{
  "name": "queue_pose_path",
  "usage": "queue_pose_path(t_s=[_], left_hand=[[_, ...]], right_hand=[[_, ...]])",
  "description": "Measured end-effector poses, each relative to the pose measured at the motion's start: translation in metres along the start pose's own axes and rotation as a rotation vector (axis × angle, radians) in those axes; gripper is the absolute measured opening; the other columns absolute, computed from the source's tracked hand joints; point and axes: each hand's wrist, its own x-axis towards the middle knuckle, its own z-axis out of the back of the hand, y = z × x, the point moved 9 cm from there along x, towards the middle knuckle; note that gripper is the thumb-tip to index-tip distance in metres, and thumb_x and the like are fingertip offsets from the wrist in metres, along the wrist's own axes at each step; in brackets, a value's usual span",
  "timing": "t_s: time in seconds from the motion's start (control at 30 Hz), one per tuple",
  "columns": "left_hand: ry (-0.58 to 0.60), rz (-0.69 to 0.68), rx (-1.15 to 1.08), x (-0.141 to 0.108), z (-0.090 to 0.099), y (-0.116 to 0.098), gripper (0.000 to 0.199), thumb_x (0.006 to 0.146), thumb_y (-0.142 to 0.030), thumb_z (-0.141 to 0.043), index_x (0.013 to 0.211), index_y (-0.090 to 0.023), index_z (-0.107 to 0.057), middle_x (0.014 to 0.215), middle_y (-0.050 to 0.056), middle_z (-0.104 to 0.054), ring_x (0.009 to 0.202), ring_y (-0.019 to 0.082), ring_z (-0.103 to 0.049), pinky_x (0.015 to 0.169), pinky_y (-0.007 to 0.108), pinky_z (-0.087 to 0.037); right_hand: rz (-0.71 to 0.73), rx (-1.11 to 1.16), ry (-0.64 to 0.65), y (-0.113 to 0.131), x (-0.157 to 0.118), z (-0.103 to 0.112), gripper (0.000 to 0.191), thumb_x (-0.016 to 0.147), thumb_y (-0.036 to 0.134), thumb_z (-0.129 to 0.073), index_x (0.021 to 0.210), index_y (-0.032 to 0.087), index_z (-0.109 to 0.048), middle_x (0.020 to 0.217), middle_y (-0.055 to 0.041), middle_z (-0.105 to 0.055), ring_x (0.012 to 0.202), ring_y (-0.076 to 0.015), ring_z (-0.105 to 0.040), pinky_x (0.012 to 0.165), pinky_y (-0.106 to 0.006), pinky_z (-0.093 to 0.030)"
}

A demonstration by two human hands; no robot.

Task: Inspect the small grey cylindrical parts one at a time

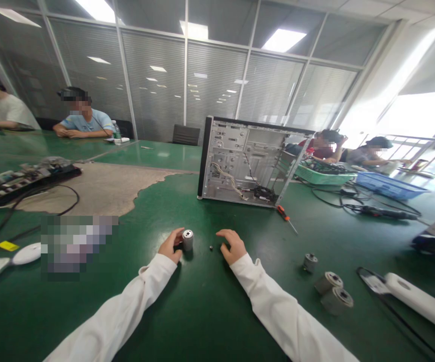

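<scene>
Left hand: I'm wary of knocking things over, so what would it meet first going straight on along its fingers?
Most likely the upright metal cylinder, right by the fingertips of the left hand; whether they already touch is hard to tell.

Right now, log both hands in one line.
left hand: at upright metal cylinder, grip unclear | right hand: open, near small part | orange screwdriver: by open computer case

Grey cylinder (188, 242), green tabletop (206, 306), white sleeves (138, 291)
</scene>
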Motion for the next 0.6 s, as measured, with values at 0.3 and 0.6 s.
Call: queue_pose_path(t_s=[0.3, 0.6], left_hand=[[0.133, -0.048, -0.106, -0.01, -0.009, -0.012, 0.062, 0.048, 0.003, -0.034, 0.106, -0.018, -0.038, 0.089, 0.002, -0.06, 0.082, 0.013, -0.058, 0.081, 0.031, -0.043], [0.372, -0.138, -0.142, -0.027, -0.032, -0.044, 0.064, 0.049, 0.0, -0.034, 0.111, -0.018, -0.035, 0.084, 0.0, -0.065, 0.082, 0.014, -0.058, 0.082, 0.031, -0.039]], right_hand=[[0.048, 0.155, 0.092, 0.053, -0.015, -0.015, 0.062, 0.067, 0.022, -0.051, 0.123, 0.017, -0.025, 0.108, -0.0108, -0.048, 0.097, -0.0213, -0.045, 0.08, -0.036, -0.041], [-0.155, 0.176, 0.064, 0.047, -0.031, -0.001, 0.059, 0.064, 0.02, -0.054, 0.118, 0.021, -0.031, 0.098, -0.0058, -0.054, 0.088, -0.0187, -0.052, 0.073, -0.031, -0.045]])
